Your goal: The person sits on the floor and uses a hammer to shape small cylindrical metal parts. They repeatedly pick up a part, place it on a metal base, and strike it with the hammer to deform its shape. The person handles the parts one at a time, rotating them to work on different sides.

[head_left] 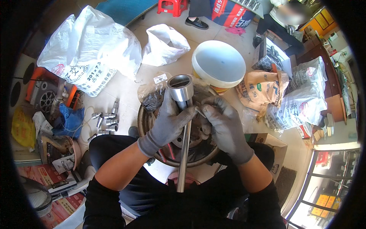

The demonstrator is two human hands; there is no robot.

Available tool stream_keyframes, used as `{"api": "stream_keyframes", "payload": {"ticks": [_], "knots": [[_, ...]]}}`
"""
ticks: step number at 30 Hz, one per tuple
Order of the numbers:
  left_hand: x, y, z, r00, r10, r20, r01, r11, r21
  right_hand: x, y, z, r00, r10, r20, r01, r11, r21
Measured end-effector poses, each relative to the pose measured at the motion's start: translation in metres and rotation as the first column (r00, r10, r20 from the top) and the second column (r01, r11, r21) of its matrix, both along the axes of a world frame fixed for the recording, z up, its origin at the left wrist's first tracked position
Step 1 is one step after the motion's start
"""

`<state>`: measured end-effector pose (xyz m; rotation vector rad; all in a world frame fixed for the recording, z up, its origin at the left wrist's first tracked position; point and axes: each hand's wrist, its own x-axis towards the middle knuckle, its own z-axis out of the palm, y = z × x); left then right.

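Note:
My left hand [167,121], in a grey work glove, is closed round a shiny metal part [180,89] with a wide hollow cup at its top. A long bright metal rod [183,160] runs down from it toward my lap. My right hand [225,124], gloved in the same grey, is closed close to the left fingers beside the neck of the part. A small thin piece [198,111] shows at its fingertips; its kind is too small to make out. Under both hands lies a round dark basin [143,131], its contents partly covered by my hands.
A white bucket [218,63] stands beyond the basin, with an open white sack [164,44] to its left. Several metal sockets [111,122] lie on the floor at left. Brown paper bag [259,89] and white sacks [305,99] stand at right. Another person [284,19] sits at far right.

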<state>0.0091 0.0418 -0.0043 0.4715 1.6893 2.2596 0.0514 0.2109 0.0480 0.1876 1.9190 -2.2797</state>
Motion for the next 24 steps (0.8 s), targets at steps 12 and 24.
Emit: {"api": "stream_keyframes", "payload": {"ticks": [12,24], "knots": [[0.004,0.004,-0.012,0.958,0.105,-0.267,-0.159,0.969,-0.189,0.007,-0.011,-0.002,0.911,0.222,-0.347,0.053,0.771,0.634],[0.009,-0.001,0.008,0.964,0.126,-0.234,-0.157,0.980,-0.119,0.010,-0.007,-0.005,0.974,0.059,-0.220,0.061,0.864,0.501]]}}
